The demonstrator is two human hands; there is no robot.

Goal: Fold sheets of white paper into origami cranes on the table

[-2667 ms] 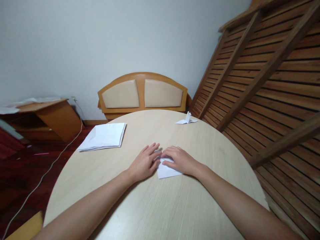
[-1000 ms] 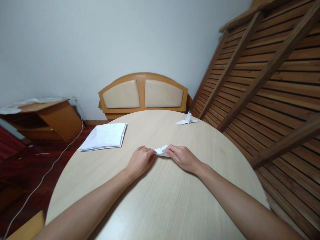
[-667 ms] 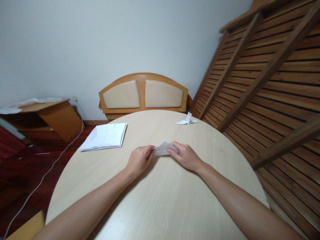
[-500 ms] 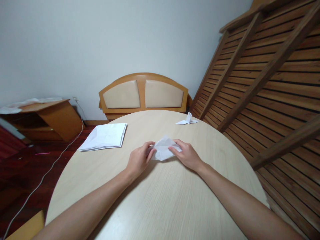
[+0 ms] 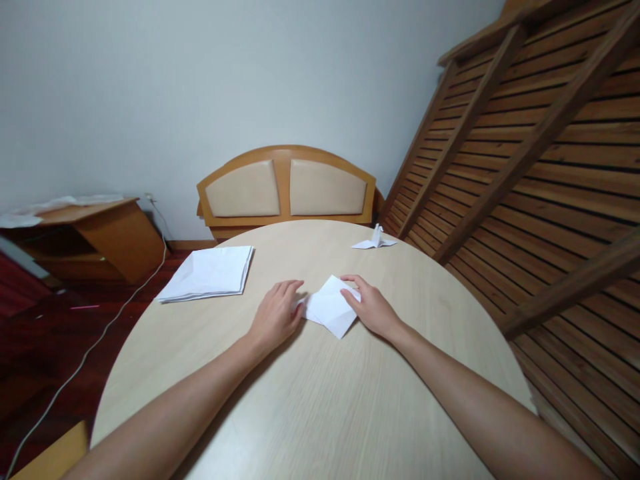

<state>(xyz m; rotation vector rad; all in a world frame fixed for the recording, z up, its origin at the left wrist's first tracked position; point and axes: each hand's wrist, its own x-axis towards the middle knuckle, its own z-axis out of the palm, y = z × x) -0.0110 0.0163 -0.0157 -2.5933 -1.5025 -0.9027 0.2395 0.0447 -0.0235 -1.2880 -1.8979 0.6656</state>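
A folded piece of white paper (image 5: pixel 334 307) lies between my two hands, close to the middle of the round table (image 5: pixel 320 407). My right hand (image 5: pixel 373 305) pinches its right corner, thumb on top and fingers behind. At the left corner, my left hand (image 5: pixel 277 310) has its thumb and fingers around the paper's tip; the fingertips partly hide that end. The near corner of the paper points towards me. Farther back on the right stands a white paper crane (image 5: pixel 375 239), wings spread, touched by neither hand.
A stack of white paper sheets (image 5: pixel 207 272) lies at the table's left edge. Past the far edge stands a wooden headboard (image 5: pixel 284 180). Wooden slats (image 5: pixel 540 153) lean along the right, and a low cabinet (image 5: pixel 110 233) is on the left, with a white cable (image 5: pixel 115 320) on the floor.
The paper has opened out into a flatter diamond, its near corner now lower in view. My left hand has shifted slightly left; my right hand still grips the right corner.
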